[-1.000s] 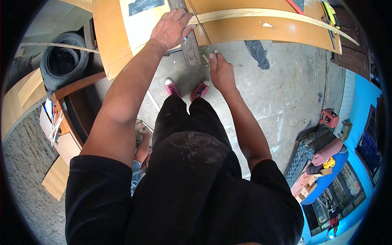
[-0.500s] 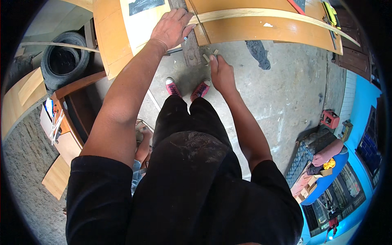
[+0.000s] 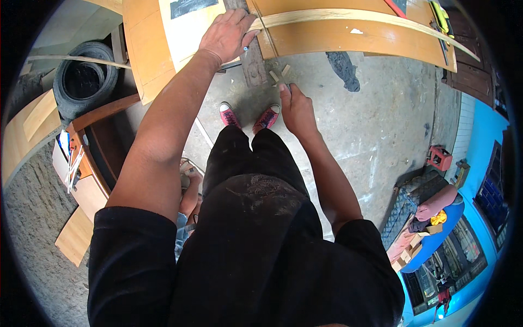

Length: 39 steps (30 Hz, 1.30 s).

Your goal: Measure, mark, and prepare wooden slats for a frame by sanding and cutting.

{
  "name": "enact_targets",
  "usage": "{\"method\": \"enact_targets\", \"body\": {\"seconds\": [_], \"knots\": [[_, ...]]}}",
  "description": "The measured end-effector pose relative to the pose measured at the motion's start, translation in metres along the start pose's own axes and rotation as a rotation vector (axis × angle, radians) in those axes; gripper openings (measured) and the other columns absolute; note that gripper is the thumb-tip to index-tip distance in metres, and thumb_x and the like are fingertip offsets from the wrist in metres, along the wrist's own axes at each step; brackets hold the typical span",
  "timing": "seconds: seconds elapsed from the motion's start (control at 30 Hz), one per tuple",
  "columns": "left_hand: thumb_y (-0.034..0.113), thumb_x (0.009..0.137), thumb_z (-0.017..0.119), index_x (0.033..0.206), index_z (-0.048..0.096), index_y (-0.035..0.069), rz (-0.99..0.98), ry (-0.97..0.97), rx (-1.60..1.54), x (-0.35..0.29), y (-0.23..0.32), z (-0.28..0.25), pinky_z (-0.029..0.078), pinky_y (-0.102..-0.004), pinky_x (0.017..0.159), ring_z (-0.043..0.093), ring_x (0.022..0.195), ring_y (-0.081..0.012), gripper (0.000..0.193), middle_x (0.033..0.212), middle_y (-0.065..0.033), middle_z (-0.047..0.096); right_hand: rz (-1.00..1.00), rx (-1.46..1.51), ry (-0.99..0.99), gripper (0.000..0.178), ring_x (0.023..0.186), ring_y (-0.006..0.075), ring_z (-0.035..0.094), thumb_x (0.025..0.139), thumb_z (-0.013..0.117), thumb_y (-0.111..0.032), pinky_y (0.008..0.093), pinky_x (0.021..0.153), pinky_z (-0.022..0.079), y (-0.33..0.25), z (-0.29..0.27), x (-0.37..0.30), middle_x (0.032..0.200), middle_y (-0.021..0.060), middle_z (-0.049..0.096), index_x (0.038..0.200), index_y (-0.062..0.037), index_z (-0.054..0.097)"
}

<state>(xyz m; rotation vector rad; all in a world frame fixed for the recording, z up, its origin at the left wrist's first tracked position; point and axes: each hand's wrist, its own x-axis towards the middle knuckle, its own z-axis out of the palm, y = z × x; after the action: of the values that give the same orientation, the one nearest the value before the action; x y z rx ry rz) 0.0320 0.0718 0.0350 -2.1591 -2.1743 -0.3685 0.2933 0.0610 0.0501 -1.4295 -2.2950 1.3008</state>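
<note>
My left hand (image 3: 227, 34) bears down on the near-left end of a long pale wooden strip (image 3: 327, 15), its fingers and thumb closed about it. A small blue-and-white tip shows beside that hand; what it belongs to is unclear. Underneath is a worn grey-brown plank (image 3: 253, 68) jutting past the table edge. Just right of the left hand, a thin saw blade (image 3: 267, 34), seen nearly edge-on, crosses the strip. My right hand (image 3: 298, 110) is closed on the saw's near end, below the table edge; its fingers hide the handle.
An orange-brown wooden tabletop (image 3: 327, 41) spans the far side, with yellow-handled tools (image 3: 442, 20) at its right. Small wood offcuts (image 3: 285, 70) and a dark cloth (image 3: 344, 73) lie on the concrete floor. Tyres (image 3: 87, 82) stand left. Another person's arm (image 3: 190, 196) shows low by my left side.
My right hand has drawn back toward me a little, the saw blade moving with it. My left hand stays on the strip.
</note>
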Motion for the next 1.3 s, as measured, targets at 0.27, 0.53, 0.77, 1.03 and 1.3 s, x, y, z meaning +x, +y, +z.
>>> {"method": "enact_targets", "body": {"seconds": [0.27, 0.53, 0.77, 1.03, 1.3], "knots": [[0.036, 0.096, 0.053, 0.124, 0.059, 0.007, -0.032, -0.039, -0.005, -0.004, 0.000, -0.003, 0.043, -0.0387, 0.097, 0.054, 0.108, -0.0263, 0.040, 0.111, -0.0105, 0.055, 0.055, 0.061, -0.017, 0.040, 0.085, 0.0498, 0.062, 0.103, 0.045, -0.035, 0.0527, 0.071, 0.049, -0.013, -0.026, -0.012, 0.085, 0.0269, 0.066, 0.093, 0.0010, 0.058], [0.035, 0.096, 0.052, 0.125, 0.058, 0.007, -0.018, -0.015, 0.021, 0.000, 0.004, -0.007, 0.043, -0.0384, 0.097, 0.054, 0.110, -0.0260, 0.041, 0.113, -0.0103, 0.055, -0.028, -0.084, -0.054, 0.041, 0.085, 0.0524, 0.059, 0.104, 0.042, -0.037, 0.0556, 0.071, 0.046, -0.003, -0.006, 0.012, 0.086, 0.0296, 0.064, 0.097, -0.0002, 0.058], [0.035, 0.096, 0.053, 0.125, 0.058, 0.007, -0.032, -0.034, 0.018, -0.005, -0.001, -0.004, 0.043, -0.0383, 0.097, 0.053, 0.111, -0.0256, 0.041, 0.113, -0.0099, 0.055, -0.017, 0.047, -0.013, 0.037, 0.081, 0.0522, 0.059, 0.104, 0.044, -0.034, 0.0542, 0.068, 0.047, -0.004, -0.022, -0.001, 0.083, 0.0286, 0.063, 0.097, -0.0008, 0.059], [0.035, 0.096, 0.054, 0.123, 0.060, 0.007, -0.010, -0.020, 0.009, -0.001, 0.002, -0.004, 0.043, -0.0384, 0.095, 0.053, 0.109, -0.0250, 0.040, 0.111, -0.0094, 0.055, -0.104, 0.056, 0.007, 0.032, 0.083, 0.0536, 0.059, 0.102, 0.046, -0.029, 0.0584, 0.072, 0.044, 0.008, -0.005, 0.032, 0.081, 0.0315, 0.062, 0.097, 0.0008, 0.056], [0.030, 0.093, 0.058, 0.121, 0.059, 0.006, -0.027, 0.000, -0.024, -0.002, 0.001, -0.007, 0.044, -0.0390, 0.093, 0.055, 0.104, -0.0283, 0.037, 0.109, -0.0102, 0.057, -0.023, 0.143, -0.026, 0.028, 0.082, 0.0521, 0.060, 0.102, 0.047, -0.028, 0.0562, 0.071, 0.046, 0.029, 0.001, -0.012, 0.084, 0.0292, 0.064, 0.102, -0.0014, 0.056]]}}
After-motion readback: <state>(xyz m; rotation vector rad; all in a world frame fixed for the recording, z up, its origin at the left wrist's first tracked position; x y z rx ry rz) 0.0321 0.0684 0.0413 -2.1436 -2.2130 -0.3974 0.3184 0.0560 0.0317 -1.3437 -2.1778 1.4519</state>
